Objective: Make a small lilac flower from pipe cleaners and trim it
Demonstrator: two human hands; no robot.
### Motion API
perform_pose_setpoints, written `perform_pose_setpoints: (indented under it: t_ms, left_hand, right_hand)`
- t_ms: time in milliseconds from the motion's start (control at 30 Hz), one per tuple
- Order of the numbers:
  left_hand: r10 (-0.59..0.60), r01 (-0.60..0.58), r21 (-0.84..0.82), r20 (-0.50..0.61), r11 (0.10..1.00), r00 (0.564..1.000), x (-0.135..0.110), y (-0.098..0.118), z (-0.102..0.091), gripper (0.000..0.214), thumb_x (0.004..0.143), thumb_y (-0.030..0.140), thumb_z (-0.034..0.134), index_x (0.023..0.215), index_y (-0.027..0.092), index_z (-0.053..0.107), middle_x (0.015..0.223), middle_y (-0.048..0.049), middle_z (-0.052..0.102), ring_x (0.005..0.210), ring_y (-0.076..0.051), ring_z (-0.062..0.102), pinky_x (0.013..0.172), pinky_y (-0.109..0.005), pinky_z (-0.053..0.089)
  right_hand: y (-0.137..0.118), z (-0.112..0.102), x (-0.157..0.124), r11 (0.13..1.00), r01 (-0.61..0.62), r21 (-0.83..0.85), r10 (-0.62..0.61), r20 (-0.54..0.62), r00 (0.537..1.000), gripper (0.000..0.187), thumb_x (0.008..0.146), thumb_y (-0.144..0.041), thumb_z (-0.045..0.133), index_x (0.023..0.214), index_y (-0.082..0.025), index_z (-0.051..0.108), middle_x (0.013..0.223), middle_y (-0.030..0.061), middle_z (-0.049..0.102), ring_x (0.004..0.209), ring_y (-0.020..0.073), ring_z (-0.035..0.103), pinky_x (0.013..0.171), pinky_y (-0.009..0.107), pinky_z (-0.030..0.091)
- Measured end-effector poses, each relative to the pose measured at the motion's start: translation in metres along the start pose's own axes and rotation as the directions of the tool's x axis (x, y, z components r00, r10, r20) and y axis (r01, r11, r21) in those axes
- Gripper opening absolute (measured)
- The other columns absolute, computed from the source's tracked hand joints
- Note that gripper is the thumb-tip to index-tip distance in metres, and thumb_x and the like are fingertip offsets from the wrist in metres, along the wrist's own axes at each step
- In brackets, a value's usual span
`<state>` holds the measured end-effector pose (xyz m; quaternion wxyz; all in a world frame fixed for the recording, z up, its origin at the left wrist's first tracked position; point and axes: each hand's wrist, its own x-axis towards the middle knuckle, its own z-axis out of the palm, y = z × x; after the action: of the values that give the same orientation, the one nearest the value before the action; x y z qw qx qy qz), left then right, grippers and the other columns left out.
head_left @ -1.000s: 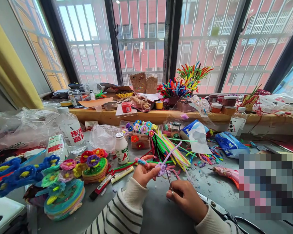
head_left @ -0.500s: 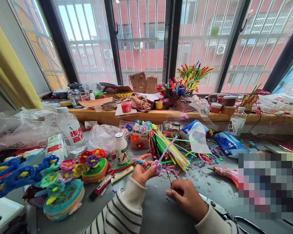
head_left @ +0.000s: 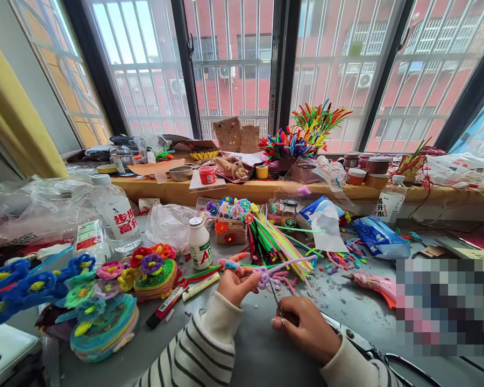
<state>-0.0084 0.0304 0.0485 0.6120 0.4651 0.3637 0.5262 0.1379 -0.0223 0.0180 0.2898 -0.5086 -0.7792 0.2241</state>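
My left hand [head_left: 234,287] pinches a lilac pipe-cleaner flower [head_left: 262,277] between thumb and fingers. From it a straight lilac pipe-cleaner end [head_left: 294,262] sticks out to the right. A fuzzy pink and blue piece [head_left: 230,265] lies around or against the fingers of the same hand; which, I cannot tell. My right hand [head_left: 306,325] is closed on a slim pointed metal tool [head_left: 275,294], whose tip reaches the flower's lower right side. Its exact kind is too thin to make out. Below the right wrist lie large scissors [head_left: 357,339].
Behind my hands lie a bundle of pipe cleaners [head_left: 280,244] and a white bottle [head_left: 199,244]. Finished pipe-cleaner flowers [head_left: 92,287] stand at left. A pink glue gun [head_left: 373,285] rests at right, near scattered trimmings [head_left: 344,258]. A wooden ledge [head_left: 250,191] runs behind.
The lilac end has swung down from an upward slant to nearly level, pointing right. My right hand and its tool have shifted slightly left.
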Motion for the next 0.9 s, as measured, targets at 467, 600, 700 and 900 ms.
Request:
perform_pose_setpoints:
  t_ms: [467,600,700,900]
  left_hand:
    - [0.036,-0.038,-0.025,-0.072,0.999,0.997,0.0,0.0012,0.0005,0.067,0.046,0.023,0.071,0.104,0.016,0.039,0.051,0.0039,0.056,0.041,-0.009,0.048,0.04,-0.019,0.036]
    - [0.038,-0.039,-0.011,-0.095,0.999,0.995,0.0008,0.0003,-0.0002,0.066,0.046,0.023,0.071,0.103,0.016,0.04,0.053,0.0025,0.058,0.043,-0.01,0.05,0.04,-0.019,0.036]
    - [0.033,-0.035,-0.009,-0.106,0.999,0.994,0.0009,0.0005,-0.0002,0.065,0.046,0.023,0.071,0.103,0.016,0.04,0.052,0.0026,0.058,0.043,-0.01,0.05,0.039,-0.018,0.035]
    - [0.021,-0.021,0.002,-0.075,1.0,0.997,-0.0011,0.003,0.0023,0.065,0.045,0.024,0.071,0.102,0.015,0.041,0.051,0.0036,0.058,0.041,-0.008,0.048,0.037,-0.017,0.034]
  right_hand:
    - [0.0018,0.0019,0.0035,0.999,-0.004,0.042,0.006,-0.049,0.999,0.046,0.073,-0.044,0.044,0.041,-0.017,0.024,0.043,-0.0058,0.029,0.043,0.0074,0.03,0.044,0.021,0.022]
    - [0.0013,0.0004,0.0021,0.999,-0.024,0.041,0.026,-0.064,0.998,0.044,0.072,-0.044,0.045,0.043,-0.018,0.024,0.044,-0.006,0.028,0.042,0.0074,0.029,0.043,0.021,0.02]
    - [-0.0003,-0.0004,0.0006,0.999,-0.025,0.032,0.026,-0.049,0.998,0.04,0.07,-0.045,0.048,0.046,-0.017,0.032,0.046,-0.0059,0.031,0.044,0.0076,0.03,0.043,0.021,0.018]
    - [-0.0026,-0.0003,0.0004,0.999,-0.024,0.035,0.024,-0.01,1.0,0.038,0.07,-0.044,0.048,0.047,-0.016,0.035,0.046,-0.0058,0.033,0.044,0.0075,0.032,0.043,0.02,0.018]
